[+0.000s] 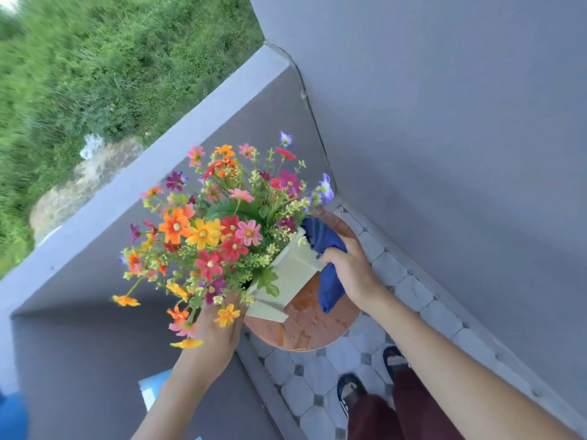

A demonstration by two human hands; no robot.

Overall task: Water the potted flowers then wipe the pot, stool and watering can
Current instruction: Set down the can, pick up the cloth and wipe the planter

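A pale green square pot (290,274) full of colourful flowers (216,230) stands tilted toward the left on a round reddish-brown stool (311,331) whose top is wet. My left hand (219,331) reaches under the blooms at the pot's near-left side, partly hidden by flowers. My right hand (346,265) presses a dark blue cloth (327,265) against the pot's right wall. The watering can is not clearly in view.
A grey parapet wall (178,147) runs along the left and a grey house wall (444,154) on the right, meeting in a corner behind the stool. The floor has white octagonal tiles (317,376). My sandalled feet (352,392) stand below the stool. Blue objects (12,414) sit at the lower left.
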